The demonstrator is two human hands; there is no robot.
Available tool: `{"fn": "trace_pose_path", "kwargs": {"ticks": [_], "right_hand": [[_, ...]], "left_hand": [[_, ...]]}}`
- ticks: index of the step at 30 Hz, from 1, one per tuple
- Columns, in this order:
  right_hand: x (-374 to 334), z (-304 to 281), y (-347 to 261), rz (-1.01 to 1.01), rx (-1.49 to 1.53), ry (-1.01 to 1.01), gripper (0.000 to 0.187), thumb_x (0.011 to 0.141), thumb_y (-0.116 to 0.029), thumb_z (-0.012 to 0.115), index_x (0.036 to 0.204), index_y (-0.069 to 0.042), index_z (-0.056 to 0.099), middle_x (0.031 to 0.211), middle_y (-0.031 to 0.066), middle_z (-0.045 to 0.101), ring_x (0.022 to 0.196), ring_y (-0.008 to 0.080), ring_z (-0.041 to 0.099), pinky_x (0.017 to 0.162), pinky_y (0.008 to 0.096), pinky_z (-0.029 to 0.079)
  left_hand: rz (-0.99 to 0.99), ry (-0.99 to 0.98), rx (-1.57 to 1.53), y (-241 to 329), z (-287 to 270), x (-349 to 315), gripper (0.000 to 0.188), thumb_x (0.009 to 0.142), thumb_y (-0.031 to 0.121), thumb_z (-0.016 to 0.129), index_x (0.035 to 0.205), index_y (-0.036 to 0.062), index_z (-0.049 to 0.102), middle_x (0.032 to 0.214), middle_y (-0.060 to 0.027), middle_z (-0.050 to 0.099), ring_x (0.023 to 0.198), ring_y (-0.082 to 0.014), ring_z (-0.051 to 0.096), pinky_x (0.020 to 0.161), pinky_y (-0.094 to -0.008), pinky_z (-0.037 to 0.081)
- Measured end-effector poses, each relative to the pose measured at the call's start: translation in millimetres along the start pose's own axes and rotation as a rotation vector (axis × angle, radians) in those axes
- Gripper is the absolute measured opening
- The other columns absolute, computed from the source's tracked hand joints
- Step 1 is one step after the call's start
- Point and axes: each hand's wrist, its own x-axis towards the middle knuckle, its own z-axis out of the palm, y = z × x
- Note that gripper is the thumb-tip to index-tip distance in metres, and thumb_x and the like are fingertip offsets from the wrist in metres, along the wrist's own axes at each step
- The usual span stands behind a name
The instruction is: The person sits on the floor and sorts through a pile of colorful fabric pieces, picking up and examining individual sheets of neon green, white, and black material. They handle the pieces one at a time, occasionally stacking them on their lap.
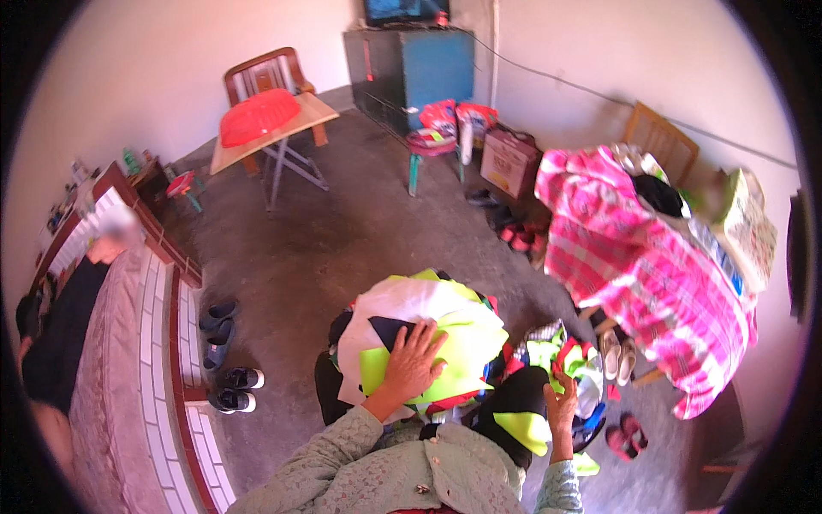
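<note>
A heap of fabric pieces in white, neon yellow, red and dark blue [407,304] rises in front of my lap. My left hand [414,361] lies on its near side, fingers spread over a yellow piece and the edge of a dark triangular piece [387,332]. Beside my right knee, my right hand [561,404] is raised with thumb and fingers apart, and no held cloth shows in it. Just beyond it, more mixed scraps [585,364] are piled low. One neon yellow piece [524,431] rests on my dark trouser leg.
A pink checked cloth [634,274] covers furniture at right, with pale shoes [616,358] below it. At left, a person lies on a raised bed [107,411]; dark slippers [218,334] and sneakers [235,390] stand beside it. Farther off are a folding table [317,116] and a cabinet [437,73].
</note>
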Motion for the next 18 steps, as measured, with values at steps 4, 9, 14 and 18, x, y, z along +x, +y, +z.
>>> {"fn": "trace_pose_path", "kwargs": {"ticks": [4, 9, 14, 18], "right_hand": [[-39.9, -3.2, 54.1, 0.146, -0.006, -0.138, 0.056, 0.078, -0.022, 0.069, 0.126, -0.007, 0.046, 0.116, 0.014, 0.053, 0.109, 0.0275, 0.051, 0.09, 0.0354, 0.041], [-89.2, 1.9, 41.1, 0.477, 0.322, -0.243, 0.066, 0.087, -0.037, 0.059, 0.139, -0.009, 0.03, 0.127, 0.017, 0.047, 0.119, 0.0219, 0.042, 0.1, 0.0322, 0.032], [-100.7, -3.5, 36.7, 0.545, 0.334, -0.277, 0.078, 0.085, -0.055, 0.052, 0.141, -0.007, 0.027, 0.133, 0.0198, 0.042, 0.125, 0.0239, 0.038, 0.103, 0.031, 0.028], [-106.6, 2.2, 49.9, 0.559, 0.414, -0.221, 0.078, 0.085, -0.053, 0.055, 0.139, -0.003, 0.03, 0.131, 0.0194, 0.044, 0.123, 0.0235, 0.04, 0.102, 0.0305, 0.029]], "left_hand": [[-0.015, -0.013, 0.027, -0.7, 0.3, 5.7, 0.056, 0.08, 0.033, 0.058, 0.129, 0.0094, 0.046, 0.138, -0.0148, 0.038, 0.129, -0.0308, 0.032, 0.105, -0.0525, 0.022], [-0.005, -0.062, 0.094, 0.6, 1.2, 3.0, 0.058, 0.08, 0.031, 0.059, 0.131, 0.0092, 0.043, 0.141, -0.0139, 0.033, 0.13, -0.0322, 0.031, 0.105, -0.0518, 0.021], [0.006, -0.097, 0.145, 0.1, 6.8, 8.3, 0.056, 0.086, 0.037, 0.048, 0.135, 0.0112, 0.039, 0.143, -0.013, 0.03, 0.132, -0.0315, 0.028, 0.106, -0.0507, 0.019], [0.025, -0.081, 0.155, 1.9, 8.7, 9.2, 0.055, 0.088, 0.039, 0.044, 0.134, 0.0109, 0.038, 0.143, -0.0134, 0.031, 0.131, -0.0323, 0.03, 0.105, -0.0518, 0.021]]}}
